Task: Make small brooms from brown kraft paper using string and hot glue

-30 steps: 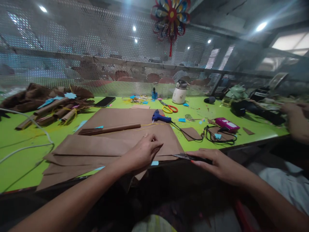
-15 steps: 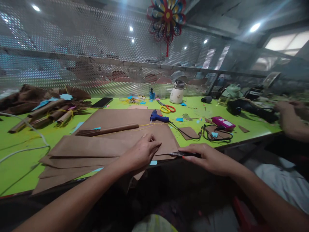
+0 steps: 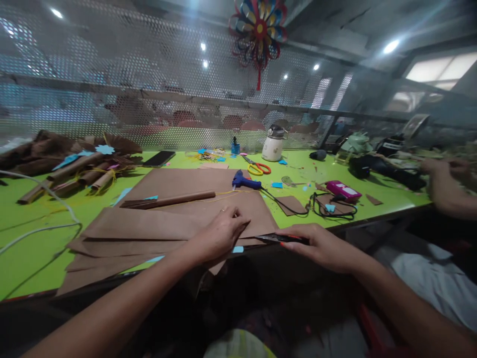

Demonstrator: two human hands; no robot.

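Observation:
My left hand [image 3: 222, 229] rests on the brown paper [image 3: 257, 211] near the table's front edge. Its thumb and fingertips pinch together at the sheet's lower part; whether they grip the paper I cannot tell. My right hand [image 3: 322, 244] is closed around a slim black cutting tool with a pointed blade [image 3: 274, 237], with some red on it. The blade points left and lies along the paper's lower right edge. Folded brown paper strips [image 3: 130, 246] spread under and left of my left forearm. On the large sheet lie a rolled brown paper stick [image 3: 186, 199] and a blue glue gun [image 3: 246, 181].
Yellow-and-orange scissors [image 3: 257, 167], a white bottle [image 3: 273, 145], a phone [image 3: 159, 158] and a magenta box [image 3: 343, 191] with coiled black cable stand beyond. Paper rolls [image 3: 78, 171] lie at left beside a white cord [image 3: 59, 195]. Another person's arm [image 3: 447, 189] is at right.
The blade has slid slightly left along the paper's edge, its tip now closer to my left hand. My left hand keeps its place, and the view has shifted a little.

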